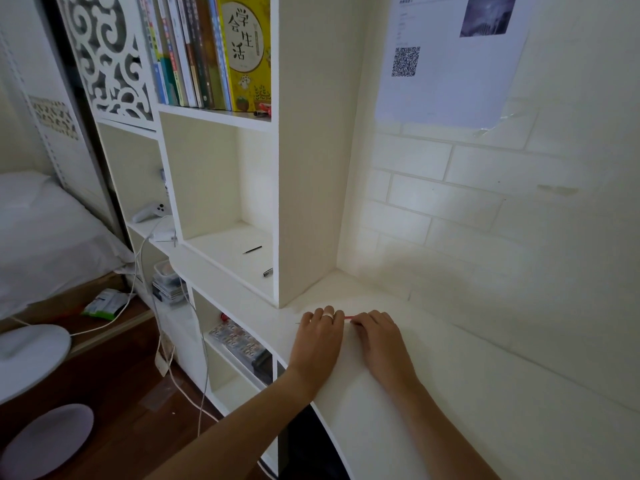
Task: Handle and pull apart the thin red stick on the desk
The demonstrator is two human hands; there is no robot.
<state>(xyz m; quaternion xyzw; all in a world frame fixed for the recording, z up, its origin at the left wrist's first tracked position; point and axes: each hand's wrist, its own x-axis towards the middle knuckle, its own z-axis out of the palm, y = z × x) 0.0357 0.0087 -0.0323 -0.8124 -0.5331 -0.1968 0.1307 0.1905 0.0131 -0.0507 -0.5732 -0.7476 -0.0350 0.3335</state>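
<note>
Both my hands are down on the white desk [450, 393], side by side near the corner where the bookshelf [304, 168] meets the wall. Between them lies a thin red stick [347, 318], a pen or pencil by the look of it; only a short red stretch shows in the gap, and a faint dark tip pokes out past my left hand [320, 336]. My left hand covers one end, fingers bent down over it, a pale ring on one finger; I can't tell whether they pinch it or just press on it. My right hand [375, 336] has its fingers curled at the other end, seemingly nipping it, though the fingertips are hidden. I judge it light, stiff and slim, apt to roll or skid on this smooth top. Best hold, I reckon: fingertips across the shaft near the middle.
</note>
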